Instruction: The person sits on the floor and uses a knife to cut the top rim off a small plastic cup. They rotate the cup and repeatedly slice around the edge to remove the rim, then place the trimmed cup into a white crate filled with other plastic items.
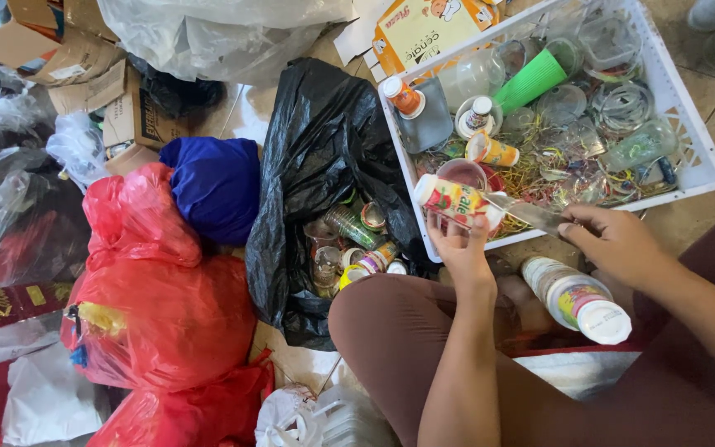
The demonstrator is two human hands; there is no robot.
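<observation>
**Peeling a cup's label over the basket**

Our left hand [461, 248] wraps its fingers around a small plastic cup [457, 201], held on its side at the near rim of the white basket [705, 170]. At 3 o'clock from the cup, our right hand [614, 240] pinches a clear strip [531, 213] running off its end. We judge a steady, low pull works best, gripping the cup firmly. A black bag [316, 157] of cups lies at 9 o'clock, another cup [577, 298] at 5 o'clock.

Head-worn view, steeply downward, probably quite near.
</observation>
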